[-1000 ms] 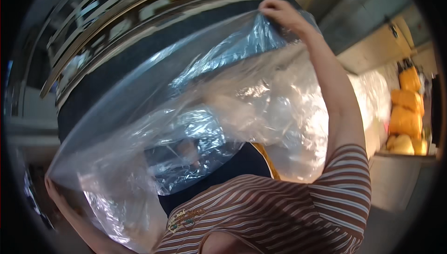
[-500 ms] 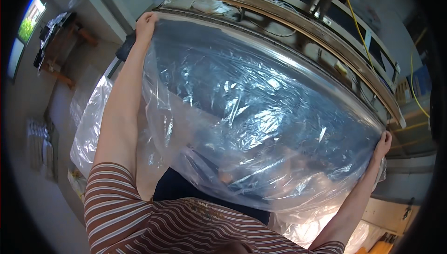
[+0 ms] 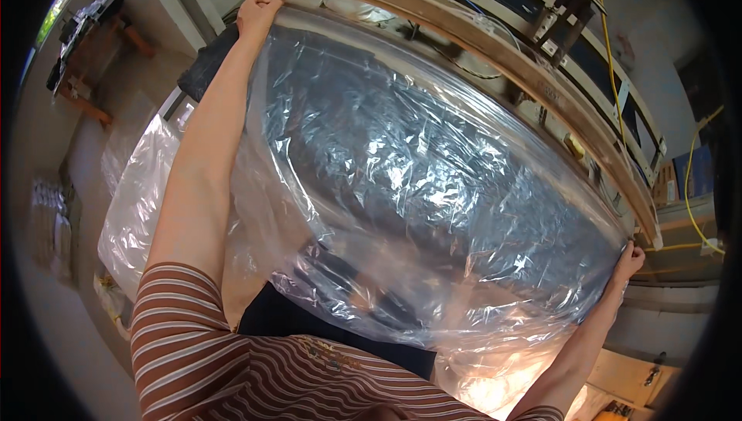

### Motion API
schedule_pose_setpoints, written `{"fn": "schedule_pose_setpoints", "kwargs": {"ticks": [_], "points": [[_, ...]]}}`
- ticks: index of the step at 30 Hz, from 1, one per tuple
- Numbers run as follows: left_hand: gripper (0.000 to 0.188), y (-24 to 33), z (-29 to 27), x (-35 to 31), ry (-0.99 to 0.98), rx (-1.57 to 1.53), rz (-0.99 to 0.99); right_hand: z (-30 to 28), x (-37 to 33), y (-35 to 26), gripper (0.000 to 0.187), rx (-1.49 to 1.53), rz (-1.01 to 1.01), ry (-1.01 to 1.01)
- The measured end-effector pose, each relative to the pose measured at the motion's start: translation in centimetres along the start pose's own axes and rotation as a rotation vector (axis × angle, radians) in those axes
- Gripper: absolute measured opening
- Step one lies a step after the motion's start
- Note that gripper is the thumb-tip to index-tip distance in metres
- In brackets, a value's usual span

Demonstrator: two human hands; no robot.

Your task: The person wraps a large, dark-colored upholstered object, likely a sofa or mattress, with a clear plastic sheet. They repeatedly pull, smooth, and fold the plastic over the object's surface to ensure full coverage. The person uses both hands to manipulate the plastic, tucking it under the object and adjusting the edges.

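A wide sheet of clear plastic film [image 3: 417, 166] is stretched between my two outspread arms, wrinkled and shiny over a dark surface. My left hand [image 3: 259, 13] pinches its far left corner, close to the machine's wooden bar. At the far right corner, my right hand [image 3: 630, 260] grips the film's edge with closed fingers. Between the hands the far edge of the film runs taut alongside the bar. Its near part hangs loosely in folds toward my body, over a dark cloth at my waist.
A long wooden bar [image 3: 464, 35] of the machine crosses beyond the film, with wires beneath it. Yellow hoses [image 3: 610, 58] hang at the right. More clear plastic [image 3: 139, 197] drapes at the left. A wooden table [image 3: 85, 58] stands farther left, and a dark roll [image 3: 207, 66] lies beside my left forearm.
My left hand has moved up and slightly right with its corner, closer to the bar. My right hand sits a little lower. The film's far edge now lies nearer the bar, and its wrinkles have shifted.
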State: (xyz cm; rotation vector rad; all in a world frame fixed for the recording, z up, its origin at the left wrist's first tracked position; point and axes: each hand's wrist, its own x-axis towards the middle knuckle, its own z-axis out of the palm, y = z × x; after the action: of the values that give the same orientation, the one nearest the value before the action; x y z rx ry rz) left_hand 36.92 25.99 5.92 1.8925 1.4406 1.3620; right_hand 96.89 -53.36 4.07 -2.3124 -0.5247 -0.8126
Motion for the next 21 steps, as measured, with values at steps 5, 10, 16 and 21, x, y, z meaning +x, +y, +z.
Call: {"fn": "schedule_pose_setpoints", "kwargs": {"ticks": [5,10,16,21], "points": [[0.022,-2.5,-0.7,1.1,0.087,-0.068,-0.017,0.3,0.1,-0.2,0.033,0.043,0.041,0.002],[0.017,-2.0,-2.0,1.4,-0.017,-0.640,-0.328,-0.5,-0.3,-1.9,0.035,0.144,0.185,-0.009],[0.051,-1.4,-1.3,1.7,-0.063,0.011,-0.244,-3.4,1.6,-0.2,0.045,0.301,0.286,-0.173],[0.042,-5.4,-5.8,4.1,-0.461,-0.062,0.065,-4.9,-1.2,-7.4,0.033,0.371,0.433,-0.237]]}}
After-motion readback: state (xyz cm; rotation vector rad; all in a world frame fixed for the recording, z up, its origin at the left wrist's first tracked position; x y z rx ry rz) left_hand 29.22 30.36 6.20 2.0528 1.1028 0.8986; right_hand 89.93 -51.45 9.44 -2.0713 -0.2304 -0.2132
